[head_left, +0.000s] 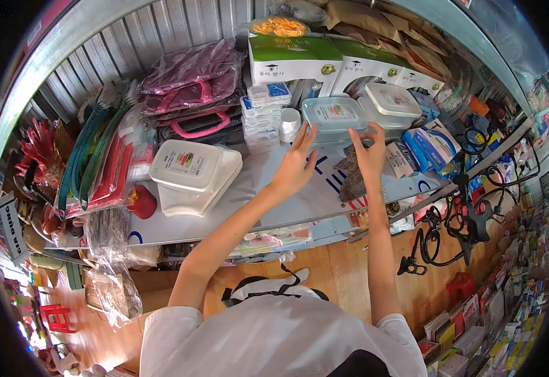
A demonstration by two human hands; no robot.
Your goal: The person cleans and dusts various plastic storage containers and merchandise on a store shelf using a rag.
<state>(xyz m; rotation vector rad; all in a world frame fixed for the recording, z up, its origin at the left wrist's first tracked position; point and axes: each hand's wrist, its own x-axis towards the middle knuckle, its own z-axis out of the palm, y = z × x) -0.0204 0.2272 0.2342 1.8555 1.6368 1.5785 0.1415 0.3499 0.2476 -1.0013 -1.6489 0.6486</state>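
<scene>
A clear plastic food container with a pale blue lid (pixel 334 112) stands on the shelf in front of me. My left hand (pixel 296 164) reaches to its front left corner, fingers stretched out and thumb apart. Over at the front right corner, my right hand (pixel 370 154) has its fingers spread, with the thumb tip right at the container's edge. Neither hand is closed around anything. Clear containers with a white lid (pixel 390 100) are just right of it, and a white cup-like roll (pixel 290 122) stands to its left. Below the right hand lies a dark, mottled packet (pixel 353 179).
White lidded containers (pixel 186 164) sit on the shelf (pixel 255 173) at left, near bagged pink-handled bags (pixel 193 94). Green-and-white boxes (pixel 293 63) line the back. Blue boxes (pixel 434 147) stand at right, and black cords (pixel 437 239) hang off the front rail.
</scene>
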